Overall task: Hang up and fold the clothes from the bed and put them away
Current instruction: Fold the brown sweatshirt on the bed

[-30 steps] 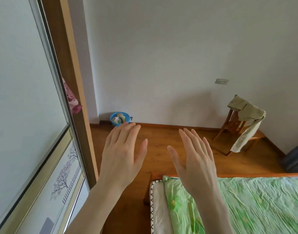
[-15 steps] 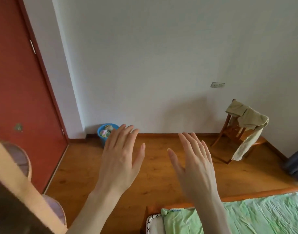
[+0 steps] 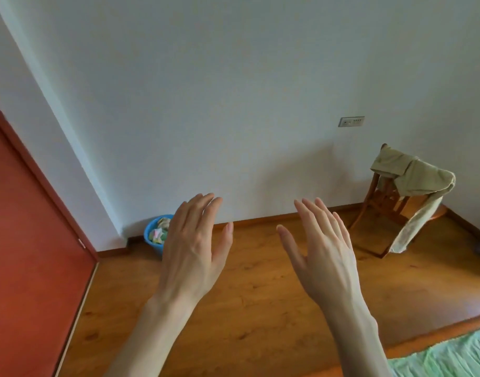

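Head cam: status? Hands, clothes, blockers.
Left hand and right hand open, empty. Bed corner only; khaki garment draped on chair. Nothing in the way.

1. Floor (image 3: 249, 317): warm orange wood boards with a soft sheen and dark knots in the grain.
2. Wall (image 3: 233, 91): matt white paint, smooth.
3. Door (image 3: 29, 254): flat red-brown panel, matt.
4. Bin (image 3: 154, 243): smooth blue plastic, crumpled paper-like scraps inside.
5. Chair (image 3: 380, 205): varnished reddish wood.
6. Garment (image 3: 413, 178) over it: limp, creased khaki cloth.
7. Bed cover (image 3: 451, 357): crinkled pale green fabric.
8. Wall plate (image 3: 351, 121): grey, looks plastic.
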`<state>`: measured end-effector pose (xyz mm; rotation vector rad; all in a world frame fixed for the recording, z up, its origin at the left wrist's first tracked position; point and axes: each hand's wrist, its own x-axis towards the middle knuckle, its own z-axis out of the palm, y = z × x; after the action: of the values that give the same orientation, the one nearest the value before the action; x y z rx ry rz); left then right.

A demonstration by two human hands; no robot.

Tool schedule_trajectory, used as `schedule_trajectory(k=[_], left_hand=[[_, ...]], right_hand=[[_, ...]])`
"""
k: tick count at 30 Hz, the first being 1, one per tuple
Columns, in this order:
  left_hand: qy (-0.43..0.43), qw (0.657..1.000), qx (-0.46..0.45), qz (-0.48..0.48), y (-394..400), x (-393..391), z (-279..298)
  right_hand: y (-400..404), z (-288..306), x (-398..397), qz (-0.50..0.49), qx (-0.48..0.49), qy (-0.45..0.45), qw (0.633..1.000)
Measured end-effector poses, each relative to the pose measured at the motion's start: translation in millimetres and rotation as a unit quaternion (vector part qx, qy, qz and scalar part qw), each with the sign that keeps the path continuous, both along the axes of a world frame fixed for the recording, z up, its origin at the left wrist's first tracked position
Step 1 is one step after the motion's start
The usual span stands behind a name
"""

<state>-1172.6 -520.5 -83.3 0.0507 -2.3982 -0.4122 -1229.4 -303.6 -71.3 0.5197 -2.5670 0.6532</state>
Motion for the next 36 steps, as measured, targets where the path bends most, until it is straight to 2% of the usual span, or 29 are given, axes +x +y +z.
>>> schedule_trajectory(k=[13,23,28,36], left_hand=[[0.008,0.989,0.016,-0.145,-9.8,-237.1,-17.5],[-0.021,0.950,0.007,-0.311,-15.4,-437.8,-13.7],[-0.052,0.917,0.006,-0.396,34.8,-492.8,-28.2],[-0.076,0.845,0.019,-0.530,173.7,-515.9,-39.4]], right_hand=[[2.7,-20.3,-157.7,-0.164,0.025,0.000,0.986],[-9.9,-15.5,-303.8,-0.349,-0.046,0.026,0.936],[27.8,-20.3,-303.0,-0.433,-0.014,-0.006,0.901],[99.1,-18.4,-269.0,-0.562,-0.001,-0.032,0.826]])
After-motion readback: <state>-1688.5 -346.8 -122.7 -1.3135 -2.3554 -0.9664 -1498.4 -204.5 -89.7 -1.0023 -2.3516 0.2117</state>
